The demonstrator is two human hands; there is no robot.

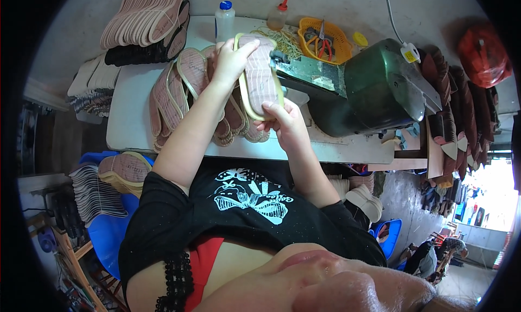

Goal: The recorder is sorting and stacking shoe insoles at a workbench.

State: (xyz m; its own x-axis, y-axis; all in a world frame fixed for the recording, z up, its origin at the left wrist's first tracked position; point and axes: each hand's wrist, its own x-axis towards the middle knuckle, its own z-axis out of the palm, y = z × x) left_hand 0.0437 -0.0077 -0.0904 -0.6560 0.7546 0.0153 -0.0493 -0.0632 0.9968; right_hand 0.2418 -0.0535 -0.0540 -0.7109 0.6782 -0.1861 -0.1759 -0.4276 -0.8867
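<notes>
I hold one pink shoe sole with a yellow-green rim (261,68) upright over the white table (127,122). My left hand (230,57) grips its upper end, fingers curled over the top edge. Its lower end rests in my right hand (283,122), thumb on the rim. The sole's far edge is close to the front of a dark green machine (380,89). Just behind and below my hands lies a heap of matching pink soles (173,89).
At the table's back stand a white bottle with a blue cap (224,19), a red-tipped glue bottle (278,16) and a yellow basket with scissors (325,38). Stacked soles (144,19) lie back left, more (122,171) on a blue seat at my left, dark ones (461,106) at right.
</notes>
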